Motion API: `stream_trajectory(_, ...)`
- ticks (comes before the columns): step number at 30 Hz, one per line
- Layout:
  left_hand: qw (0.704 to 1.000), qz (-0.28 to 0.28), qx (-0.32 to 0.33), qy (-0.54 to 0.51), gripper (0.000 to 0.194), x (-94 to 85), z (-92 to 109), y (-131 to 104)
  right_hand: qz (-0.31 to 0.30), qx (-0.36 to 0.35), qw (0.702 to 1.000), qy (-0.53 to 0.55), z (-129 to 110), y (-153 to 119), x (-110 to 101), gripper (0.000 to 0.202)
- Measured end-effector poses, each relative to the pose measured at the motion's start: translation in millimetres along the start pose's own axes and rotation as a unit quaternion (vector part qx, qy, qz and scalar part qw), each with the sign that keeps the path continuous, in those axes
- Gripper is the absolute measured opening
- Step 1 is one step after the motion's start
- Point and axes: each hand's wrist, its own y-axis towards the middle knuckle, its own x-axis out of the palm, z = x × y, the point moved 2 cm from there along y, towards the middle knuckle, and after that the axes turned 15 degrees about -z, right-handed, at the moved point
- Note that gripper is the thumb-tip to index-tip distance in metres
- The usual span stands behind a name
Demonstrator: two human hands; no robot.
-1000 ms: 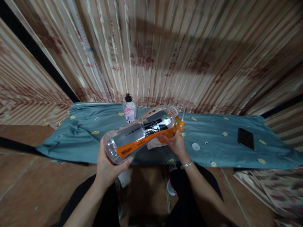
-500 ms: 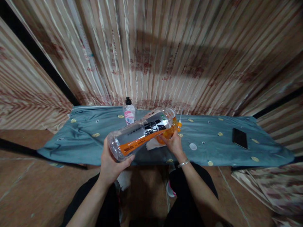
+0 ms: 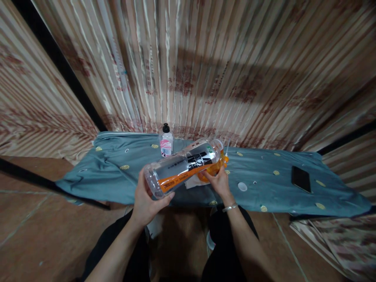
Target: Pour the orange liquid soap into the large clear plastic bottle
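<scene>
Left hand (image 3: 149, 203) curls round a large clear plastic bottle with silver-orange label (image 3: 185, 166); right hand (image 3: 220, 183) clasps a translucent orange bottle (image 3: 215, 167); keeping both aligned should limit spills.

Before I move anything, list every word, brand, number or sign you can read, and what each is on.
"×" on the orange band of the large clear bottle; the lettering either side is too small to read.
Large black characters on the same bottle: too blurred to quote surely.
Print on the pink label of the small bottle: too small to read.
Columns of print on the striped curtain: too blurred to read.
</scene>
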Motion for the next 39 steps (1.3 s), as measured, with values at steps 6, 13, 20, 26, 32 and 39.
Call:
stream_trajectory(6, 1.000, -0.006, -0.020, -0.014, 0.106, 2.9, 0.8, -0.3, 0.013, 0.010, 1.000, -0.013, 3.1, -0.1, 2.8, 0.095)
stream_trajectory(13, 0.999, -0.022, -0.019, -0.035, 0.103, 3.8, 2.1, -0.7, 0.023, -0.008, 0.999, -0.031, 9.4, 1.3, 4.2, 0.096)
stream_trajectory(20, 0.999, -0.016, -0.025, -0.039, 0.106, 5.9, 0.7, -0.2, 0.012, 0.030, 0.999, -0.042, 11.1, 0.8, 5.7, 0.088)
stream_trajectory(26, 0.998, -0.010, -0.029, -0.055, 0.103, 7.7, 1.8, 0.7, 0.008, 0.009, 0.999, -0.037, 17.3, 3.0, 5.8, 0.090)
stream_trajectory(32, 0.999, -0.011, -0.015, -0.042, 0.104, 6.9, -3.1, -1.4, 0.013, -0.004, 0.999, -0.031, 22.7, 5.7, 7.5, 0.097)
stream_trajectory(39, 0.999, -0.007, 0.006, -0.033, 0.102, 7.1, -6.3, -3.4, 0.012, 0.009, 1.000, -0.004, 18.9, 3.6, 10.6, 0.090)
